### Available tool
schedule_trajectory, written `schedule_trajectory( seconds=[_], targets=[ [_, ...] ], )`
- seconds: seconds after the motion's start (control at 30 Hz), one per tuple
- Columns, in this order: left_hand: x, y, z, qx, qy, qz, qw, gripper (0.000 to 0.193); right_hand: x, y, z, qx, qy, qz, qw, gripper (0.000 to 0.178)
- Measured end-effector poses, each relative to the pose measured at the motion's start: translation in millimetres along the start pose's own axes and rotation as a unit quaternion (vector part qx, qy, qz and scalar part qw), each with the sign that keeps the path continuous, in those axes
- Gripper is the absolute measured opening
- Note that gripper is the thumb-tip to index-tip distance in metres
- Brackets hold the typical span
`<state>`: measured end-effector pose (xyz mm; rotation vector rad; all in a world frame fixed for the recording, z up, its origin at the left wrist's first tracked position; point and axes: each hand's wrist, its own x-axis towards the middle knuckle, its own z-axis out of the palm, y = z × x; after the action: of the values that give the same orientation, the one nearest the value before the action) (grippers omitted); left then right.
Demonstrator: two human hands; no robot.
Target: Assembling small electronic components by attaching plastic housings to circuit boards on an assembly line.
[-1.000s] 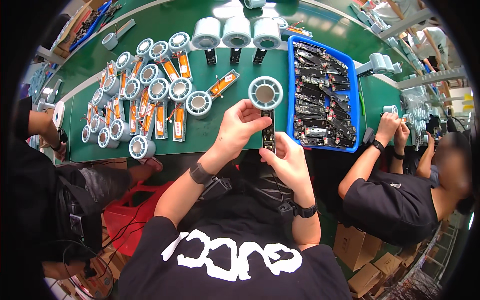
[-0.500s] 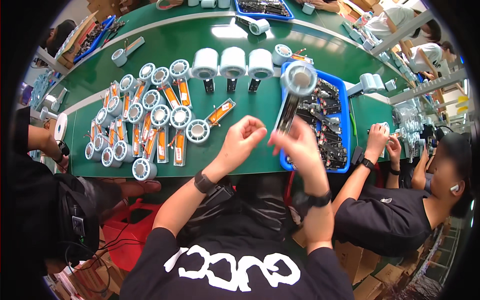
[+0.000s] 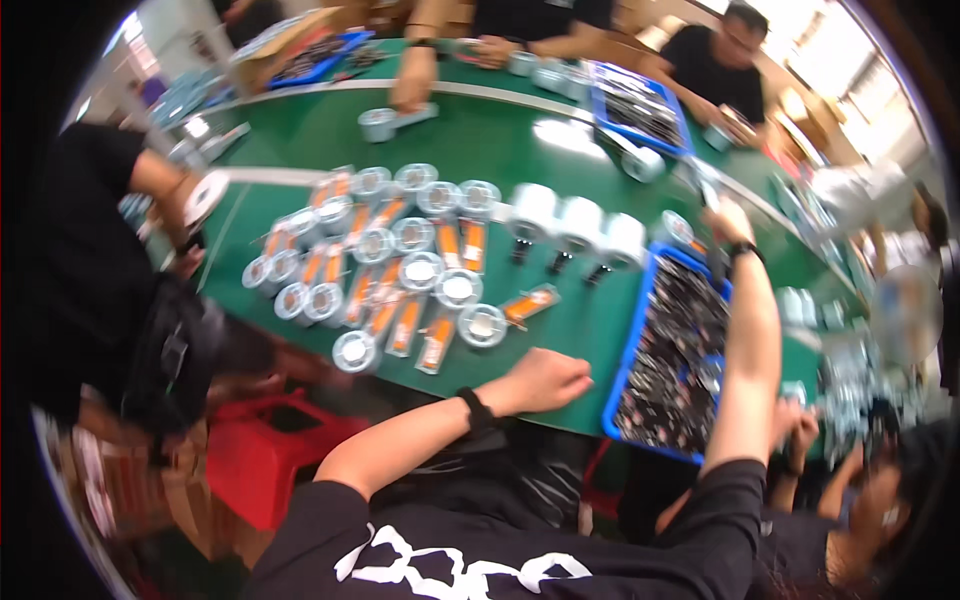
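Note:
My left hand (image 3: 548, 380) rests at the near edge of the green table, fingers curled into a loose fist, with nothing seen in it. Stretched far to the right, past the blue tray, my right hand (image 3: 730, 220) is closed on a blurred, light grey, elongated piece (image 3: 706, 182). Its other end cannot be made out. Below that arm, the blue tray (image 3: 622, 395) is full of small dark parts. Left of it three light-blue cylinder heads (image 3: 580, 224) stand in a row with dark stems. Several round-headed units (image 3: 458, 288) with orange-filled handles lie left of centre.
Across the table, a co-worker's hand (image 3: 412, 88) touches a round-headed unit (image 3: 380, 124). Another blue tray (image 3: 635, 108) of dark parts lies at the back, near a loose unit (image 3: 642, 163). People sit at both sides. A red stool (image 3: 255, 470) stands at lower left.
The view has turned and is blurred. My right hand has moved from in front of me to the far right; the round head it held no longer shows clearly. My left hand stays curled near the edge.

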<state>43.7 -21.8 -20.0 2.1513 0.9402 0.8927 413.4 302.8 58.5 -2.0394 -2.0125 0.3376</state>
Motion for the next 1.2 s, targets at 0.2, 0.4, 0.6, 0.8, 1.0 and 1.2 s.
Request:
schedule_trajectory(
  seconds=[0.2, 0.4, 0.6, 0.8, 1.0, 1.2],
  targets=[
    [-4.6, 1.0, 9.1, -0.024, 0.01, 0.01, 1.0, 0.022, 16.4, 65.8, 31.1, -0.177, 0.02, -0.063, 0.982, 0.032],
    [-7.3, 8.8, 7.5, -0.02, 0.032, -0.032, 0.999, 0.022, 13.4, 15.9, 14.8, 0.044, -0.173, -0.134, 0.975, 0.052],
    [0.5, 9.8, 7.7, -0.035, 0.032, -0.024, 0.999, 0.021, 11.9, 31.6, 8.5, -0.028, -0.197, -0.351, 0.915, 0.062],
    [-6.2, 8.3, 10.5, -0.04, 0.039, -0.051, 0.997, 0.021, -5.8, 26.8, -6.6, 0.064, -0.34, -0.138, 0.928, 0.069],
    [-6.3, -1.8, 4.9, -0.048, 0.043, -0.032, 0.997, 0.02, 7.7, 52.4, -30.8, 0.224, -0.285, -0.14, 0.921, 0.064],
    [-7.6, -8.3, -0.5, -0.092, 0.043, -0.016, 0.995, 0.021, -91.8, -43.0, -91.5, 0.195, -0.038, -0.169, 0.965, 0.053]
  ],
)
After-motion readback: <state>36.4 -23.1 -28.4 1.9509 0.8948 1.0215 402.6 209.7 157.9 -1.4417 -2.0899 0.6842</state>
